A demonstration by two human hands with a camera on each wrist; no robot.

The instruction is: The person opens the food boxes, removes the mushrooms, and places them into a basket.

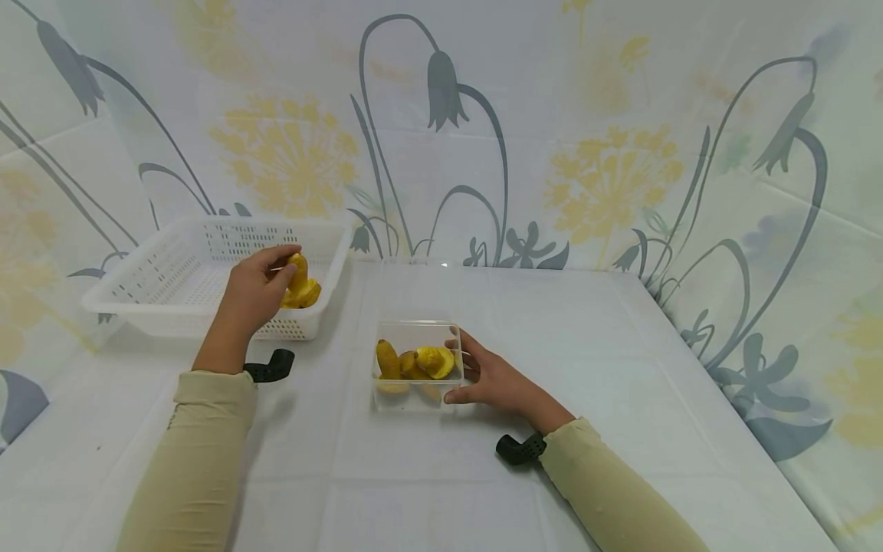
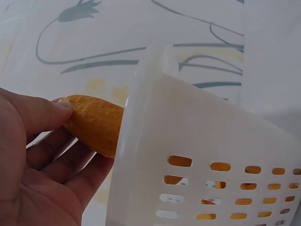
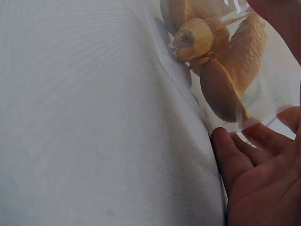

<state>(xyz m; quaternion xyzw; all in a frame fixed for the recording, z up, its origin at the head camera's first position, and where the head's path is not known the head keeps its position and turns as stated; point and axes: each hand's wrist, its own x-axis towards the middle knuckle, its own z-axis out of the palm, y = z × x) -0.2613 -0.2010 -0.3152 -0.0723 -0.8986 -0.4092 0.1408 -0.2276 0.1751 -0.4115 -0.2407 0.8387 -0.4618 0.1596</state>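
A bumpy yellow fruit (image 1: 300, 270) is pinched in my left hand (image 1: 254, 287) over the right end of the white slotted basket (image 1: 172, 309). In the left wrist view, the basket wall hides part of this fruit (image 2: 91, 123). More yellow pieces (image 1: 312, 293) lie low in the basket beside it. My right hand (image 1: 486, 376) grips the right side of a clear plastic box (image 1: 418, 330), thumb towards the front and fingers towards the back. Inside the box are several yellow fruits (image 1: 433, 362), which show through its wall in the right wrist view.
A white cloth (image 1: 400, 475) covers the table. Behind it hangs a flower-printed sheet (image 1: 538, 115), which also runs along the right side. Dark wrist mounts (image 1: 520, 450) sit on both forearms.
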